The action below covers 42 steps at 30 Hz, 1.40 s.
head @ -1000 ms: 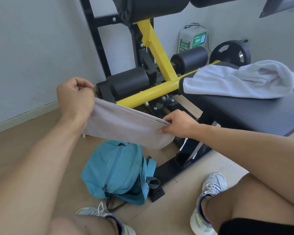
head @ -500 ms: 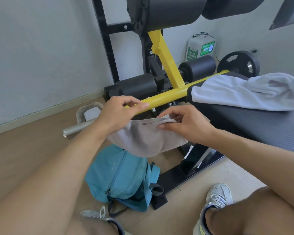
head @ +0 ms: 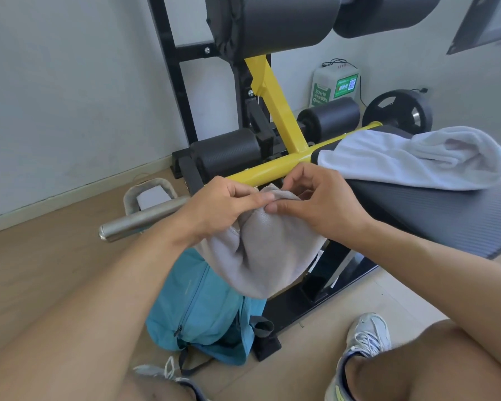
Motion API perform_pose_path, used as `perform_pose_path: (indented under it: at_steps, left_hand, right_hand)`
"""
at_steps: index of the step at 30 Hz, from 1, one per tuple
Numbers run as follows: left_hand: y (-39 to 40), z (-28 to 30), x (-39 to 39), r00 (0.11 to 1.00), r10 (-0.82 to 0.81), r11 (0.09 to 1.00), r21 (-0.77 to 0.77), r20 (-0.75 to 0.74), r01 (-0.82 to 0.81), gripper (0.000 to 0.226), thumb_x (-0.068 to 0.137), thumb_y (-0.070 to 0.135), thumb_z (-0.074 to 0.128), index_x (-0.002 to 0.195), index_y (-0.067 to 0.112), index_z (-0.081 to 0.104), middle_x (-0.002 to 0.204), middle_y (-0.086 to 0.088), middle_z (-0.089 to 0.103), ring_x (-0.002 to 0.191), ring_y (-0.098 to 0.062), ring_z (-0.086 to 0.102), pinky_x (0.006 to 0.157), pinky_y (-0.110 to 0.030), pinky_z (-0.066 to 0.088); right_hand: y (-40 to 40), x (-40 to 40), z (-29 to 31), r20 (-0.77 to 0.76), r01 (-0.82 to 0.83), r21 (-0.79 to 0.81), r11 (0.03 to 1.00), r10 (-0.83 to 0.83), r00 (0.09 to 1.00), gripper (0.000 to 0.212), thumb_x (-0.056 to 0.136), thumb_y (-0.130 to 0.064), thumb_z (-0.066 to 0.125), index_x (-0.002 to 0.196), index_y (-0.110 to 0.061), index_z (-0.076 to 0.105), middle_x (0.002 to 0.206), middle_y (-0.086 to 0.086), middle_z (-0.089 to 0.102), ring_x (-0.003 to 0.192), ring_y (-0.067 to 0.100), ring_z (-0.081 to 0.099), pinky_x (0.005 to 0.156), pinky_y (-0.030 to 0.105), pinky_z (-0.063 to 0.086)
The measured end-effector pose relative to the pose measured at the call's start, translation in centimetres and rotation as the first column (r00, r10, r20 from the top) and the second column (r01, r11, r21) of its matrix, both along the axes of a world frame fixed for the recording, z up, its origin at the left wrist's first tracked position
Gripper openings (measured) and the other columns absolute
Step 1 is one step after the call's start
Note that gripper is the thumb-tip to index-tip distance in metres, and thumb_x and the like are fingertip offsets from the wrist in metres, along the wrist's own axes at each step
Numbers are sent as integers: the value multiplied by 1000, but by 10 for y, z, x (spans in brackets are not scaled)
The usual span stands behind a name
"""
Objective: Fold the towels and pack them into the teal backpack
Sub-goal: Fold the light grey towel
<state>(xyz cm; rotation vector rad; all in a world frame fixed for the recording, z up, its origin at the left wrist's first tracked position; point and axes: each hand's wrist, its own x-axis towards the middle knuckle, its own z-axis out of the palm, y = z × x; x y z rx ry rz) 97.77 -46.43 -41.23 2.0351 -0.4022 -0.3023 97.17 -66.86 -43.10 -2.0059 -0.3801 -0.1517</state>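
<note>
Grey towel (head: 262,250) held up in the air between both hands, doubled over so its two top ends meet at the fingertips and the rest sags down in a rounded pouch with a crease down the middle. Left hand (head: 223,206) pinches the left top edge, thumb and forefinger closed on the cloth, other fingers curled over it. Right hand (head: 321,204) pinches the right top edge, thumb under, forefinger bent over the hem, remaining fingers loosely curled above. The two hands are just beside each other, thumb tips nearly touching.

Teal backpack (head: 203,308) lies on the wooden floor (head: 41,270) directly below the hanging towel, zipper running down its front, dark strap end sticking out on its right side; towel's lower fold overlaps its top in view, cannot tell if they touch.

White towel (head: 417,160) lies unfolded and bunched on the black padded bench (head: 434,215) to the right, well apart from the grey one. Yellow frame bar (head: 272,169) of the gym machine runs behind the hands, with black foam rollers (head: 229,151) beyond it. Steel bar end (head: 139,221) pokes out to the left of the left hand. Person's knees and white sneakers (head: 365,337) at the bottom edge, either side of the backpack
</note>
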Motion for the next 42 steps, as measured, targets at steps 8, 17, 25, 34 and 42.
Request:
perform_pose_path:
  at_steps: [8,17,25,34,42]
  left_hand:
    - [-5,-2,-4,969,124,970,-178,-212,-163,31,105,22,55,103,3,78,49,11,60,36,0,42,40,-10,33]
    - [-5,4,-8,943,61,949,-274,-328,-157,25,103,11,55,87,1,72,46,8,61,35,0,53,40,-9,40]
    - [-2,-2,0,968,172,952,-219,-184,-211,19,94,29,71,89,17,85,86,-8,80,83,-18,75,78,-32,56]
    - [-5,1,-3,975,102,965,-217,-196,-145,21,97,25,66,96,15,85,93,-9,81,92,-20,76,90,-36,58]
    - [-9,4,-6,940,166,938,-246,-297,-243,34,100,25,61,76,10,81,50,1,54,42,-7,33,43,-16,29]
  right_hand:
    - [-3,2,1,-1,-26,33,999,26,1000,20,73,-26,90,81,-18,74,80,-8,73,69,-1,62,66,16,51]
    - [-6,0,0,-12,-88,97,991,89,996,17,81,-28,81,95,-18,80,92,-8,78,89,5,72,77,18,56]
    - [-4,0,7,-71,-168,16,986,169,983,22,73,-47,80,88,-32,83,121,-22,67,122,-1,58,108,36,46]
    - [-2,0,4,-51,-70,144,987,78,996,31,71,-38,85,94,-19,76,97,-5,77,94,13,73,91,38,59]
    - [-4,0,5,-88,-77,167,983,92,992,28,78,-32,81,101,-18,75,95,-1,78,92,14,74,91,40,58]
